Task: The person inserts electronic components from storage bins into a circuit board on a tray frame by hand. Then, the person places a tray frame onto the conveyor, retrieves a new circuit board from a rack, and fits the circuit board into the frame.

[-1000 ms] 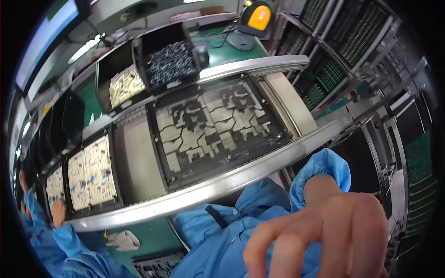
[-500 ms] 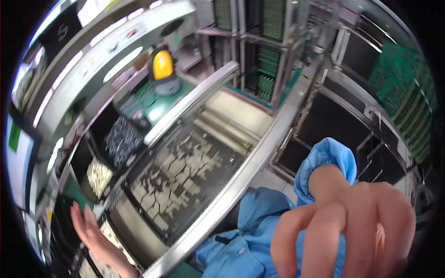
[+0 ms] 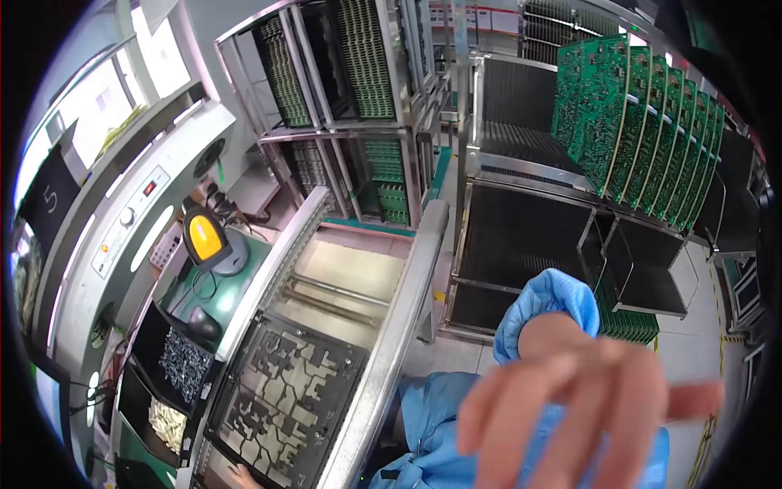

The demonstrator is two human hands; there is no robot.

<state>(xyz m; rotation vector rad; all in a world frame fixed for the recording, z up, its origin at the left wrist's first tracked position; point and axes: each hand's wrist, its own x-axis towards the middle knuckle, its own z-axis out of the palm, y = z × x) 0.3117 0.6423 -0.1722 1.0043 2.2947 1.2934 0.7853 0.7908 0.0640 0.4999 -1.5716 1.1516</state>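
At the bottom edge of the head view, the fingertips of my left hand (image 3: 242, 477) show at the near left corner of a black fixture plate (image 3: 352, 359). Those fingers look stretched out; the rest of the hand is cut off. The plate has many pale cut-out shapes and lies between the metal rails (image 3: 395, 342) of a conveyor. My right hand (image 3: 570, 399), in a blue sleeve (image 3: 554, 297), is close to the camera and blurred. Its fingers are spread downward, the hand holding nothing, in front of my blue work coat (image 3: 436, 411).
Left of the conveyor stand bins of dark small parts (image 3: 183, 367) and cream parts (image 3: 167, 424), a computer mouse (image 3: 204, 324) and a yellow-and-grey scanner (image 3: 208, 240). Green circuit boards (image 3: 595, 114) stand upright in a rack at right. Another board rack (image 3: 366, 73) stands behind.
The view has swung toward the right, bringing the board rack further into sight. My left hand has dropped to the bottom edge beside the plate. My right hand stays raised, its fingers shifted.
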